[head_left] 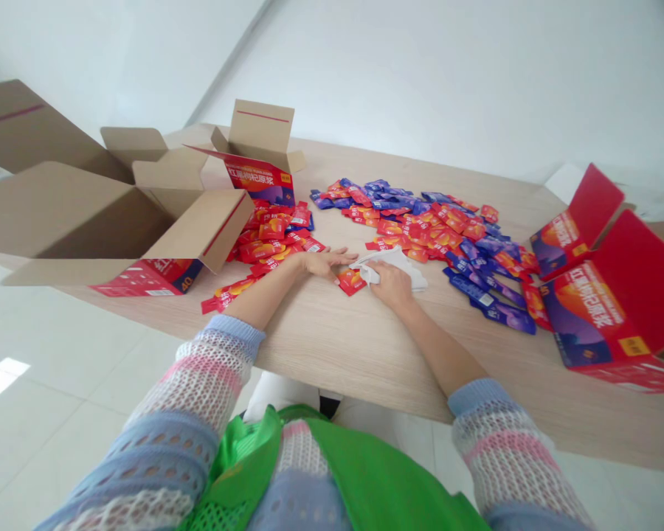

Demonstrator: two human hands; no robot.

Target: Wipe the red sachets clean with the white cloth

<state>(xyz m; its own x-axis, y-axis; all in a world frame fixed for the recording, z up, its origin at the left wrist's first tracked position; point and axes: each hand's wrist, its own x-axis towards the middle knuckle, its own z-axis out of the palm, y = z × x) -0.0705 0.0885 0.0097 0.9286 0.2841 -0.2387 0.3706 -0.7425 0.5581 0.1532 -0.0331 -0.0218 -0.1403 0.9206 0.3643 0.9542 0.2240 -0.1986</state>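
Observation:
In the head view, my right hand (pixel 392 286) grips a crumpled white cloth (pixel 403 264), its fingers closed around the near part. The cloth lies partly over a red sachet (pixel 352 281) on the table. My left hand (pixel 322 263) rests with its fingers stretched out beside that sachet, fingertips at the cloth's left edge; whether they touch it I cannot tell. Behind the cloth spreads a heap of red sachets (pixel 415 227) mixed with blue-purple sachets (pixel 384 193). Another pile of red sachets (pixel 268 234) lies to the left of my left hand.
Opened cardboard boxes surround the sachets: a large box (pixel 155 276) at left, a red box (pixel 260 181) behind it, and two red boxes (pixel 595 310) at right. The wooden table (pixel 332 346) has its front edge close to my body. A white wall stands behind.

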